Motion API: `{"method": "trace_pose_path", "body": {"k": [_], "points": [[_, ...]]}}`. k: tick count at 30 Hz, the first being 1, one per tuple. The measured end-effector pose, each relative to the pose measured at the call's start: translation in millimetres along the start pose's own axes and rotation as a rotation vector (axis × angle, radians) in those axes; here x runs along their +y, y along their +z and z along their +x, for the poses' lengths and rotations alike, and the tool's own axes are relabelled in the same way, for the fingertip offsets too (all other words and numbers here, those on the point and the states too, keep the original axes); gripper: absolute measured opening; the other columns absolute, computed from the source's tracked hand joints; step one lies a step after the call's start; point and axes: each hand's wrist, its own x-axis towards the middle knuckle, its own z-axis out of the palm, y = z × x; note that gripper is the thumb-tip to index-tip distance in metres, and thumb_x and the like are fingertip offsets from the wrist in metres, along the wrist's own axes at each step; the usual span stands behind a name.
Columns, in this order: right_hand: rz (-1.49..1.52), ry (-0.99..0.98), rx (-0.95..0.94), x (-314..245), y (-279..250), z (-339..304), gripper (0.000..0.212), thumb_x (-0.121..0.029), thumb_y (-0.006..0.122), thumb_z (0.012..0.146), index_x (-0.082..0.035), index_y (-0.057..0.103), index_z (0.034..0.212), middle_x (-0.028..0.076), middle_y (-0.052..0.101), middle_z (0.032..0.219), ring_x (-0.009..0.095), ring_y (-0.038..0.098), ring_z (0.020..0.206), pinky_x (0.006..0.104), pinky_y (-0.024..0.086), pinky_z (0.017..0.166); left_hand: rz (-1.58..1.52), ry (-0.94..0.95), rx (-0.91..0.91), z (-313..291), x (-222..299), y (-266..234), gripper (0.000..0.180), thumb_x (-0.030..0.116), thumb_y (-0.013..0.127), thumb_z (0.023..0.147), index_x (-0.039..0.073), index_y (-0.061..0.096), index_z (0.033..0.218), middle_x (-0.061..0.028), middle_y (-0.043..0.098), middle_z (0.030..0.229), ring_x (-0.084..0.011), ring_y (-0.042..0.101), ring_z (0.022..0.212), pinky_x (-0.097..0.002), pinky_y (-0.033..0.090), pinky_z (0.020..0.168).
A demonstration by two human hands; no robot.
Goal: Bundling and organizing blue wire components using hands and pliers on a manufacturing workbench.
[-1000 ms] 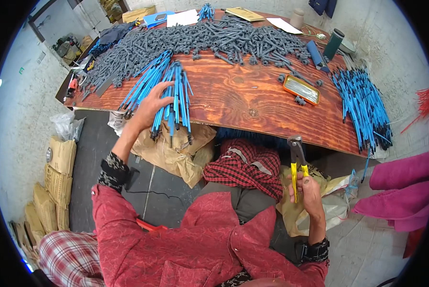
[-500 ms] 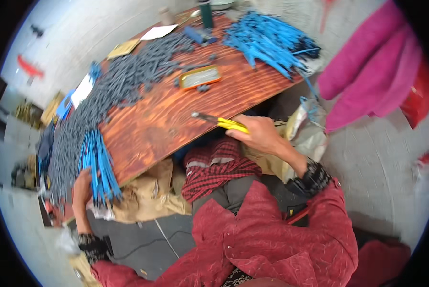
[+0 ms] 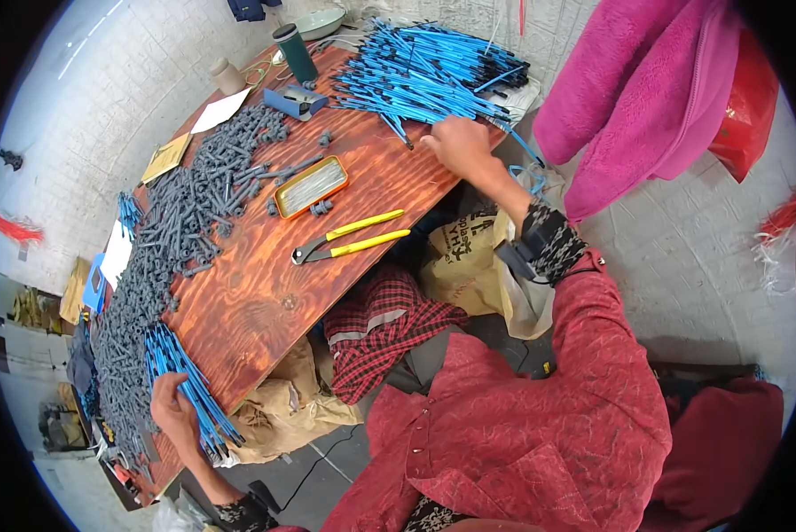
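My right hand [image 3: 462, 149] reaches over the table's right edge, beside a big pile of thin blue tubes with black ends [image 3: 415, 75]. Its fingers are apart, with nothing visible in them; part of them is hidden under the hand. On the wood lie end-cutting pliers with yellow handles [image 3: 358, 232], jaws pointing left. At the table's left end, my left hand [image 3: 174, 408] is open with loosely bent fingers, next to a smaller bundle of blue tubes [image 3: 185, 368]. Many grey ribbed plastic plugs [image 3: 163, 253] are heaped along the far side.
An orange-rimmed tin [image 3: 312, 186] sits mid-table on the reddish wooden table [image 3: 256, 306]. Behind it stand a blue box [image 3: 296, 104], a green flask [image 3: 295, 55] and a bowl [image 3: 320, 22]. Pink fleece [image 3: 628, 106] hangs at the right; sacks [image 3: 460, 257] lie below the edge.
The yellow-handled pliers have left my right hand and now lie on the table. That hand has moved up toward the blue pile. My left hand remains by the smaller bundle.
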Motion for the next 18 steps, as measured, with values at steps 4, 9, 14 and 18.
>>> {"method": "trace_pose_path", "body": {"k": [4, 9, 14, 18], "points": [[0.133, 0.032, -0.056, -15.0, -0.9, 10.6, 0.037, -0.041, 0.07, 0.086, -0.004, 0.073, 0.086, 0.017, 0.069, 0.081, 0.036, 0.068, 0.076, 0.0483, 0.054, 0.069, -0.103, 0.089, -0.06, 31.4, 45.1, 51.0, 0.031, -0.015, 0.049, 0.074, 0.001, 0.069, 0.091, -0.0147, 0.068, 0.088, -0.032, 0.068, 0.085, -0.0364, 0.053, 0.079], [-0.161, 0.07, 0.412, 23.2, 16.5, 34.5, 0.026, -0.032, 0.077, 0.08, -0.006, 0.073, 0.08, 0.015, 0.074, 0.086, 0.032, 0.071, 0.079, 0.0469, 0.055, 0.066, -0.373, 0.136, -0.098, 53.8, 93.1, 111.9, 0.03, -0.016, 0.049, 0.078, -0.002, 0.07, 0.094, -0.0159, 0.07, 0.089, -0.029, 0.069, 0.088, -0.0344, 0.052, 0.08], [-0.129, 0.035, -0.029, 53.7, 12.8, 19.2, 0.023, -0.03, 0.077, 0.079, -0.008, 0.071, 0.079, 0.015, 0.071, 0.081, 0.034, 0.07, 0.08, 0.0469, 0.053, 0.068, -0.512, 0.076, -0.161, 46.9, 112.9, 151.5, 0.03, -0.013, 0.05, 0.079, 0.0, 0.072, 0.095, -0.0156, 0.072, 0.092, -0.0283, 0.071, 0.089, -0.0339, 0.054, 0.082], [0.348, 0.16, -0.115, 53.0, 3.0, 29.6, 0.039, -0.043, 0.063, 0.09, -0.006, 0.067, 0.079, 0.017, 0.069, 0.079, 0.039, 0.065, 0.077, 0.0498, 0.048, 0.07, -0.55, 0.008, -0.211, 42.7, 115.4, 168.6, 0.029, -0.011, 0.05, 0.08, 0.001, 0.073, 0.094, -0.016, 0.073, 0.093, -0.0303, 0.071, 0.086, -0.0342, 0.055, 0.079]]}}
